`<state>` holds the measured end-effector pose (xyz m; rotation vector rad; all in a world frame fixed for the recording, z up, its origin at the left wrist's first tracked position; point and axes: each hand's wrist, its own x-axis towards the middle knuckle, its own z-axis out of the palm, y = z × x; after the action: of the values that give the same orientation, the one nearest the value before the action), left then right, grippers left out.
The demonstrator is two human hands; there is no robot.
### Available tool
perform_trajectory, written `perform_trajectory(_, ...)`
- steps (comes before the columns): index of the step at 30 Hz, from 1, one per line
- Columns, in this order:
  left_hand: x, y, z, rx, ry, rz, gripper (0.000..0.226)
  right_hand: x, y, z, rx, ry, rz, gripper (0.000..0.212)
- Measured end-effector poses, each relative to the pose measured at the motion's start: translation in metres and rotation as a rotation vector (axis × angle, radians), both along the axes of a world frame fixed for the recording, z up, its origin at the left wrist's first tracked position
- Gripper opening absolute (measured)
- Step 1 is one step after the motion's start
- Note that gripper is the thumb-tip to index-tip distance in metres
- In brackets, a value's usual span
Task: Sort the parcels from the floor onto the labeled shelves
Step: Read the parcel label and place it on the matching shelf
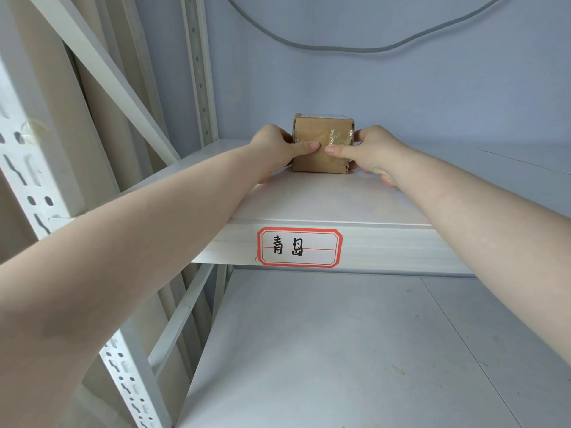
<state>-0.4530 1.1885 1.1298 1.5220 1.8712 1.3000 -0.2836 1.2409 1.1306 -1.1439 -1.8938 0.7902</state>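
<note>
We hold a small brown cardboard parcel (321,146) between both hands on the upper shelf (324,199) of a white metal rack. Our left hand (273,149) wraps the parcel's left side, its thumb laid flat across the near face and the other fingers curled round the far side out of sight. Our right hand (370,149) grips the right side in the same way, thumb pressed on the near face so that the two thumb tips nearly meet at the middle of that face. The parcel stands upright, its bottom edge on the shelf board, well back from the front edge and closer to the shelf's left rear corner than to its right end. Clear tape shines on its near face toward the right, and a pale label shows along its top edge.

On the shelf's front edge, below the parcel, sits a red-bordered label (299,247) with two handwritten black characters. A lower shelf (340,350) lies beneath, lightly marked. A perforated upright post (27,168) stands at the left front corner, and another upright (199,66) at the left rear corner. A grey cable (355,49) sags across the pale blue wall behind.
</note>
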Motion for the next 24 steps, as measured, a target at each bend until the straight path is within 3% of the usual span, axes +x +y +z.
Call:
perform_trajectory(6, 0.003, -0.006, 0.002, -0.018, -0.023, -0.008, 0.055, 0.002, 0.001, 0.002, -0.069, -0.013, 0.009, 0.093)
perform_trajectory(9, 0.003, -0.007, 0.002, -0.022, -0.021, -0.007, 0.038, 0.003, 0.001, 0.002, -0.078, -0.002, 0.013, 0.098)
perform_trajectory(11, 0.002, -0.007, 0.002, -0.022, -0.013, 0.000, 0.039, 0.003, 0.001, 0.002, -0.084, 0.001, 0.006, 0.098)
perform_trajectory(19, 0.009, -0.022, 0.008, -0.040, -0.039, 0.004, 0.089, 0.006, -0.009, 0.006, -0.083, -0.013, -0.056, 0.101)
perform_trajectory(24, 0.018, -0.050, 0.026, 0.027, -0.117, 0.065, 0.092, 0.013, -0.035, 0.020, -0.059, 0.101, -0.118, 0.098)
